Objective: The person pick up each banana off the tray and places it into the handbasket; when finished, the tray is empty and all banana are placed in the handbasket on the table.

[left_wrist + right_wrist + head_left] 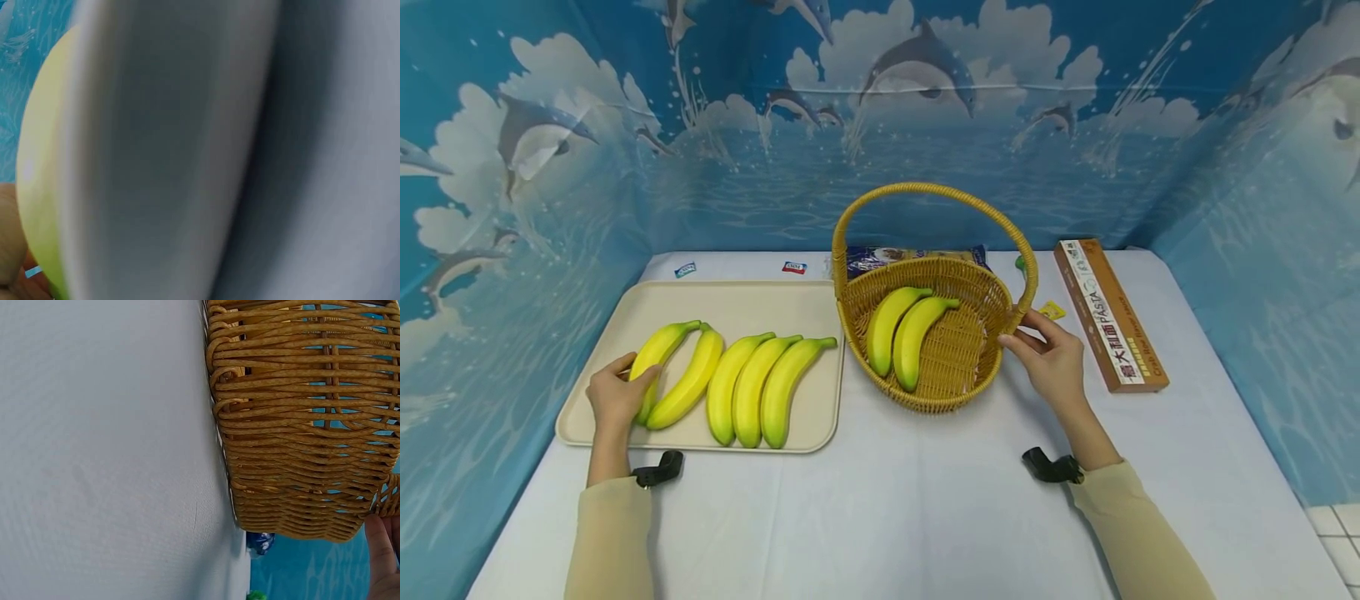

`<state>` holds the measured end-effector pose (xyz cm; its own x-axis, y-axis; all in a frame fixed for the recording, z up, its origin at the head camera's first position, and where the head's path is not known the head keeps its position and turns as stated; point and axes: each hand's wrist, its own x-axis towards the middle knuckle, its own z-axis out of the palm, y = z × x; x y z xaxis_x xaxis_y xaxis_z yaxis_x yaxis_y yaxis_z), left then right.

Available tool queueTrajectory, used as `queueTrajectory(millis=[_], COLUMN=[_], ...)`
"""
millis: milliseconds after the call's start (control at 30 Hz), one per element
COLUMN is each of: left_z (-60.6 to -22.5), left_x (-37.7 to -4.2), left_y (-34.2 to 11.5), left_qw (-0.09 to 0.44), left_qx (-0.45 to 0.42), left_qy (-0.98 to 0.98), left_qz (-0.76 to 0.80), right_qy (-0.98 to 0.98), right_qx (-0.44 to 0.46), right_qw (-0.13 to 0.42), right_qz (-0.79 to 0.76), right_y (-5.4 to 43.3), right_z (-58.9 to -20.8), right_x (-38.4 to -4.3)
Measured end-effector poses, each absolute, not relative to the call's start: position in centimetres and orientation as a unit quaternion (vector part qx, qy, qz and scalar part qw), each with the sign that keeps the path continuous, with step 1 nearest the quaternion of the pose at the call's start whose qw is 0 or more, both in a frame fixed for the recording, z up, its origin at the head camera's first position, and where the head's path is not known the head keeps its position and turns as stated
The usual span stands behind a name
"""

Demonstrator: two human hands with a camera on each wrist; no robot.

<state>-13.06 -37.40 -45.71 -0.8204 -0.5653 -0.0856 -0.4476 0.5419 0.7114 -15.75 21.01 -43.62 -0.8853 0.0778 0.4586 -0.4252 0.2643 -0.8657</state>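
At the left end of a beige tray [760,304], my left hand [615,398] grips the outermost banana [658,350], thumb on its near side. A second banana [688,385] lies just to its right, and three more bananas [760,392] sit side by side farther along. My right hand [1054,360] pinches the right rim of a wicker basket [955,387] at the foot of its tall handle. Two bananas [913,333] rest inside the basket, on its left side. The left wrist view is mostly filled by the tray's blurred edge, with part of a banana [44,169] behind it.
A brown pasta box [1112,317] lies at the right. Behind the basket is a dark blue packet [880,258]. Two small wrappers [793,267] lie beyond the tray, and a yellow one [1051,310] is near the right hand. Dolphin-printed curtains [917,125] enclose the white table.
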Motion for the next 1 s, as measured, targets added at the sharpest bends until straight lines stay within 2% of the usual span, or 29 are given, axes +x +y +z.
queueTrajectory(millis=[133, 300, 533, 700, 867, 1000], left_z=[-45.4, -44.7, -42.8, -41.4, -40.2, -39.3], left_x=[-13.1, -13.0, -12.9, -12.5, -12.1, -11.7], left_y=[-37.2, -36.7, -34.6, -31.9, -28.3, -24.6], left_qw=[0.083, 0.098, 0.126, 0.185, 0.25, 0.277], left_qx=[0.311, 0.335, 0.331, 0.284, 0.196, 0.112], left_qy=[-0.868, -0.856, -0.849, -0.85, -0.849, -0.846], left_qz=[-0.379, -0.381, -0.392, -0.403, -0.422, -0.442], right_qy=[-0.768, -0.769, -0.769, -0.776, -0.777, -0.774], right_qx=[0.117, 0.108, 0.11, 0.114, 0.108, 0.108], right_qw=[0.209, 0.21, 0.208, 0.207, 0.202, 0.197], right_qz=[0.593, 0.594, 0.594, 0.585, 0.586, 0.592], right_y=[20.6, 21.1, 21.1, 20.5, 20.4, 20.4], right_z=[-42.8, -44.1, -43.7, -42.2, -41.8, -41.8], right_x=[-15.4, -16.2, -15.8, -15.0, -14.8, -14.8])
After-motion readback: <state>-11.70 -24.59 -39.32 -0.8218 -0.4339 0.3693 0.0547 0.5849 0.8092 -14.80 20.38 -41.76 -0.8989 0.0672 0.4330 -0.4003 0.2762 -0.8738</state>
